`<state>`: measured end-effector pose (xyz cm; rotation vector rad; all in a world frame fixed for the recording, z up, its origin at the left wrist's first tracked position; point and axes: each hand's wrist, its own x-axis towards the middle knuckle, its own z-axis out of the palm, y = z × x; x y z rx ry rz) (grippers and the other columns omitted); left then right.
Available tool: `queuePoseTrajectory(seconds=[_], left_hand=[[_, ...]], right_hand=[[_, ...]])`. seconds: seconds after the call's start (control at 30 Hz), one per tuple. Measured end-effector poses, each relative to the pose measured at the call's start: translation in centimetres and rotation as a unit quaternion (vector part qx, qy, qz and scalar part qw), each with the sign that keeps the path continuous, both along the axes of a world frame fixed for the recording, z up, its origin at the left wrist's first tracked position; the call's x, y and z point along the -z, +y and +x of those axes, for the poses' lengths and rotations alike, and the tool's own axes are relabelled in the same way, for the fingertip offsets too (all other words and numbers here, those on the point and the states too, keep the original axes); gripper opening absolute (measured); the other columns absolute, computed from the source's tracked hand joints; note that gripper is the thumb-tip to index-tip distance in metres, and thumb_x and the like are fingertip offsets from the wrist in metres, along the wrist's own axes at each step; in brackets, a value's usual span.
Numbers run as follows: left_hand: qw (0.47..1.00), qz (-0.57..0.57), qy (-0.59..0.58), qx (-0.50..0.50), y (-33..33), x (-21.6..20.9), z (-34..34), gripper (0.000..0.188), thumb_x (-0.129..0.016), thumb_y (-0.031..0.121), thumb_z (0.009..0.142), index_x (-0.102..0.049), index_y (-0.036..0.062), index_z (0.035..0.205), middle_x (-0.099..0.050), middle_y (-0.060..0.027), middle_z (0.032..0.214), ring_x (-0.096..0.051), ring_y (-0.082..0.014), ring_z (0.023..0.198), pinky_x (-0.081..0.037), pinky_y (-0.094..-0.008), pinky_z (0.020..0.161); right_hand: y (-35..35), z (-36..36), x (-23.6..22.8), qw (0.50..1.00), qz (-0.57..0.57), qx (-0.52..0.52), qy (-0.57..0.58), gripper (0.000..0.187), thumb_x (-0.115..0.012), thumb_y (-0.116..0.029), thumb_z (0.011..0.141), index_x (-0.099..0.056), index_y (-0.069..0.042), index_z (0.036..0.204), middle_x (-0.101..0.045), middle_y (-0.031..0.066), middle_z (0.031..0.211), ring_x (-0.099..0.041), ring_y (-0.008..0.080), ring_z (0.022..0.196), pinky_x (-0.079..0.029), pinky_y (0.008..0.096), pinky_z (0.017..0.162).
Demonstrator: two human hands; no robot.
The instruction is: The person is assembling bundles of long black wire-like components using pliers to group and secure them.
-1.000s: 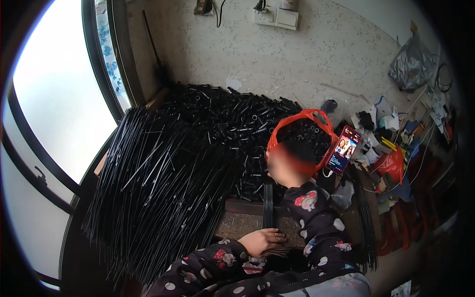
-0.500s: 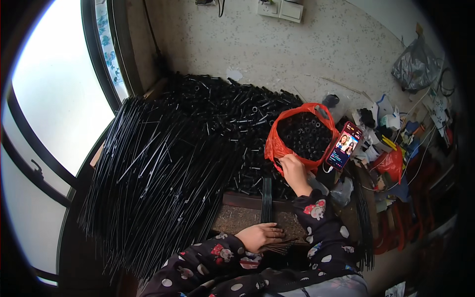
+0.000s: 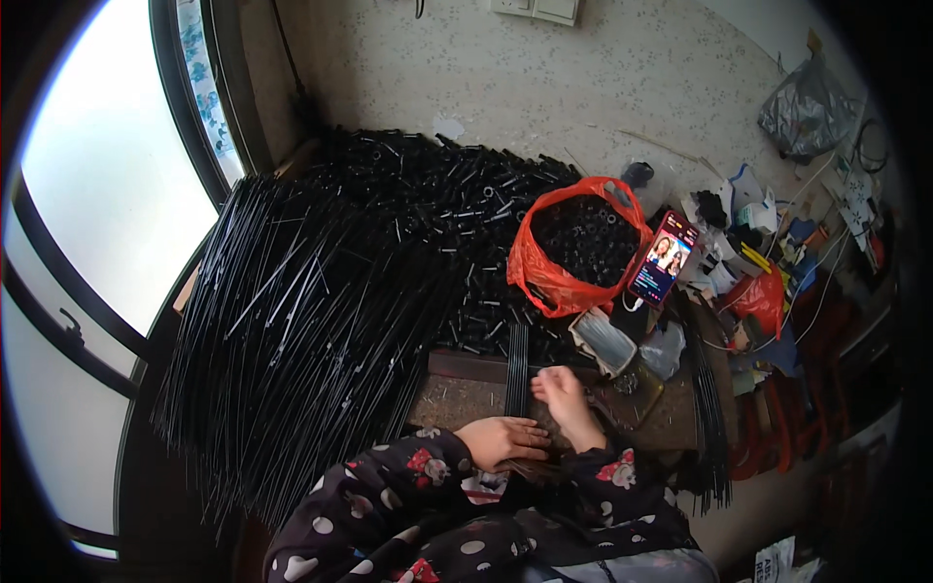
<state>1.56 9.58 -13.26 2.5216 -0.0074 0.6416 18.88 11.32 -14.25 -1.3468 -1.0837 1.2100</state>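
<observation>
A strip of thin black rods (image 3: 518,361) lies side by side across the worn work board (image 3: 442,396), pointing away from me. My left hand (image 3: 503,442) is closed over their near end, fingers together; the thumb is hidden. Just right of the rods, my right hand (image 3: 567,400) hovers over the board with fingertips pinched. Whatever is between them is too small to make out. Beyond it stands an open red plastic bag (image 3: 544,282) full of small black tubular parts (image 3: 588,238).
Many long black rods (image 3: 282,340) cover the left side, beneath a window. Black fittings (image 3: 437,185) are heaped against the wall. A lit phone (image 3: 665,258) leans beside the bag. Behind my right hand lies a clear plastic packet (image 3: 604,340); clutter (image 3: 758,262) fills the right.
My right hand has left the red bag's near rim and come back toward me, beside the rods. My left hand stays on the rods. The whole view has shifted slightly.
</observation>
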Motion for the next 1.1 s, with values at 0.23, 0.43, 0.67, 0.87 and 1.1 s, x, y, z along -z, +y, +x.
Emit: queuePoseTrajectory(seconds=[0.23,0.43,0.67,0.87,1.1], left_hand=[[0.997,0.069,0.000,-0.026,-0.4,1.6,-0.6,0.036,-0.057,0.019,0.079,-0.056,0.0083,0.113,-0.051,-0.0134,0.123,-0.045,-0.0292,0.118,-0.032,-0.0431,0.102],[0.998,0.051,0.008,-0.020,-0.5,1.2,0.1,0.034,-0.051,0.021,0.083,-0.056,0.0063,0.114,-0.050,-0.0135,0.124,-0.045,-0.0286,0.119,-0.032,-0.0429,0.102],[0.999,0.028,-0.012,-0.033,-0.2,1.3,0.5,0.031,-0.052,0.022,0.083,-0.058,0.0059,0.110,-0.053,-0.0130,0.121,-0.047,-0.0281,0.117,-0.033,-0.0424,0.100],[0.998,0.019,-0.020,-0.050,-0.2,1.3,0.0,0.028,-0.054,0.022,0.083,-0.060,0.0050,0.104,-0.054,-0.0129,0.119,-0.048,-0.0279,0.115,-0.035,-0.0422,0.099],[0.999,0.002,-0.024,-0.047,0.0,1.3,0.2,0.027,-0.055,0.021,0.081,-0.061,0.0038,0.101,-0.054,-0.0131,0.118,-0.048,-0.0276,0.115,-0.034,-0.0423,0.100]], right_hand=[[2.8,-2.4,-4.3,0.894,0.280,0.040,-0.346,0.015,-0.060,-0.016,0.080,-0.059,-0.002,0.076,-0.056,0.0138,0.075,-0.056,0.0314,0.069,-0.044,0.0374,0.060],[8.7,0.1,-2.6,0.812,0.230,-0.046,-0.534,0.016,-0.062,-0.020,0.076,-0.063,-0.005,0.080,-0.057,0.0142,0.077,-0.057,0.0344,0.072,-0.046,0.0433,0.063],[10.3,-0.9,-3.8,0.797,0.243,0.003,-0.553,0.017,-0.062,-0.019,0.077,-0.060,-0.003,0.082,-0.057,0.0133,0.077,-0.058,0.0344,0.069,-0.047,0.0427,0.059],[12.6,-0.6,-3.6,0.772,0.358,0.031,-0.525,0.016,-0.057,-0.013,0.081,-0.056,-0.003,0.093,-0.053,0.0130,0.080,-0.057,0.0330,0.070,-0.046,0.0403,0.059],[14.2,-1.4,-1.5,0.814,0.261,-0.032,-0.519,0.032,-0.058,-0.001,0.074,-0.053,0.002,0.105,-0.049,0.0192,0.094,-0.055,0.0340,0.078,-0.048,0.0370,0.065]])
